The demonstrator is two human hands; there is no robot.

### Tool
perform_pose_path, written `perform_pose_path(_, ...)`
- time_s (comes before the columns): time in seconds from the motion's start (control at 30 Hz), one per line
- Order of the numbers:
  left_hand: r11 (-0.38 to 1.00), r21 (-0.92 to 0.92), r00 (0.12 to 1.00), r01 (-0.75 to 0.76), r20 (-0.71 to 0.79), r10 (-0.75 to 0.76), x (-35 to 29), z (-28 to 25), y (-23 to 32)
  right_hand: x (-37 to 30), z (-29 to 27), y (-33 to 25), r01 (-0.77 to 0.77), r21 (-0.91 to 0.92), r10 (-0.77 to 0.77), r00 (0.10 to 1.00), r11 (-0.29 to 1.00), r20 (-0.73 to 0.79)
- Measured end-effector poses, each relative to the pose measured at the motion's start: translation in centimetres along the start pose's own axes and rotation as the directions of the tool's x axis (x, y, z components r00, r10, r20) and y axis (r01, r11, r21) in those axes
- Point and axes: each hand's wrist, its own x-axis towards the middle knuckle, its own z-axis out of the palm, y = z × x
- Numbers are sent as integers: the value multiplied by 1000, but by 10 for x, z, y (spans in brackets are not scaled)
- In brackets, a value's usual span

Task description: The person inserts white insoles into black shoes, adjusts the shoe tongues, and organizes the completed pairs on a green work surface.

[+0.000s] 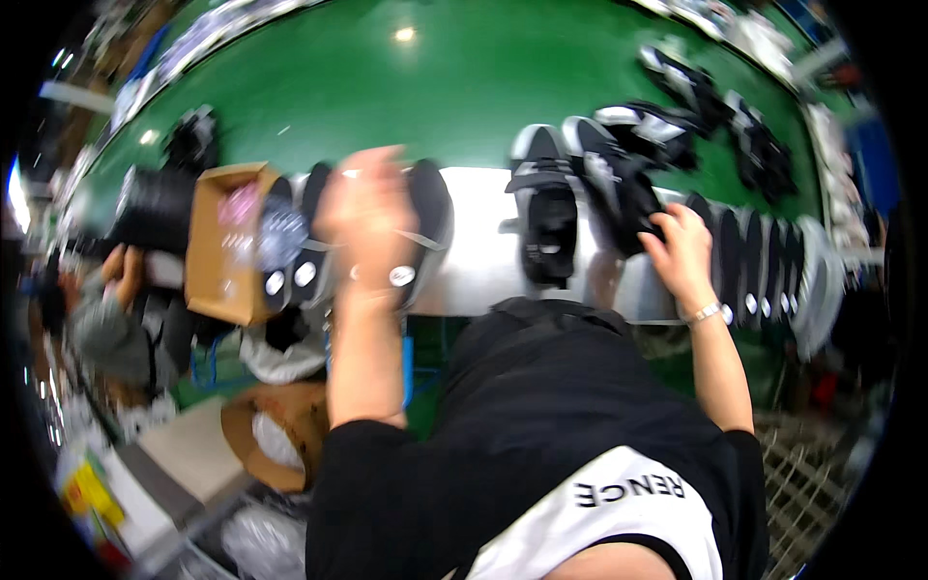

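At the left edge a co-worker [92,333] sits or stands beside the table, near a black box-like block [150,213]; a dark shoe [193,140] lies just beyond it. The green table [406,97] spreads across the far side, catching a bright spot of light, with pale clutter along its far rim. On the near left, a brown cardboard box [208,242] tilts open, with pink material [239,205] and clear plastic [280,237] showing. Lower left, beneath, are a round cardboard container [242,435] and a clear plastic bag [261,541].

Dark sole-shaped pieces [430,208] with white ovals stand to the right of the box. The left hand [369,208] is over them, blurred; whether its fingers hold anything cannot be told.

On a silvery metal strip [474,237], the left shoe [538,174] and right shoe [604,164] of a black-and-grey pair rest side by side, toes far. The right hand [686,256] has its fingers partly spread at the right shoe's heel; whether they grip it cannot be told. Farther off lie loose dark shoes [759,150]. Rightmost, a row of dark pieces [749,261] lines the near side, above wire mesh [802,483].
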Motion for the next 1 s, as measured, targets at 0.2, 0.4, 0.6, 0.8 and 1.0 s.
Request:
perform_pose_path(0.2, 614, 718, 944, 329, -244, -221, -11, -69, -111, -8, 0, -3, -183, -50, 187, 887, 982, 423)
perform_pose_path(0.4, 891, -437, 984, 120, 170, -49, -9, 25, 24, -20, -26, -6, -334, 195, 169, 802, 922, 572)
perform_pose_path(0.6, 848, -428, 651, -312, 554, 519, -47, 127, 132, -60, -10, 96, -603, 135, 595, 797, 786, 100)
perform_pose_path(0.8, 890, -279, 542, -361, 713, 444, -46, 164, 148, -93, 5, 131, -803, -38, 794, 579, 595, 185)
perform_pose_path(1.0, 776, -521, 631, -356, 478, 611, -44, 168, 126, -73, -26, 124, -796, -24, 793, 599, 605, 109)
